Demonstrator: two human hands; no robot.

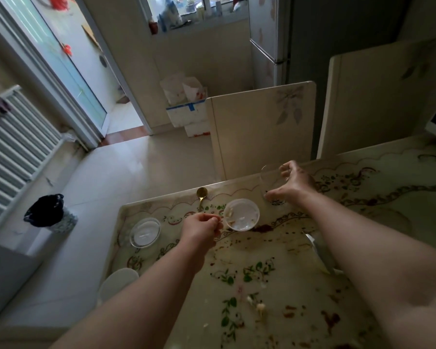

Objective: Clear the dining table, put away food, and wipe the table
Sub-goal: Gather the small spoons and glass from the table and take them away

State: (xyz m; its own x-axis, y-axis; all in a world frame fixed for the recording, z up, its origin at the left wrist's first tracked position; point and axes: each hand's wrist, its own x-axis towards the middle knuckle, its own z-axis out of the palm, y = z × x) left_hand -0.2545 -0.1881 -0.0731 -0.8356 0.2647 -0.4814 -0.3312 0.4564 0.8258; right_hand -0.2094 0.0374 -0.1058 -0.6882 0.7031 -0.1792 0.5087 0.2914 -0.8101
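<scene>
Two vessels in hand on the stained floral bench [300, 260], right grip [293, 183] round a clear glass [269, 177] at the far edge — base print unreadable — left grip [202, 226] pinching the rim of a smeared white bowl [241, 214].

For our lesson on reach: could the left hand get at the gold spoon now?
Probably yes: the gold spoon lies uncovered just beyond the left hand, though that hand seems to pinch the white bowl's rim.

Two bare forearms — one person
The left hand [202, 226] and right hand [293, 183] are uncovered — forearms bare up to the frame's edge.
</scene>
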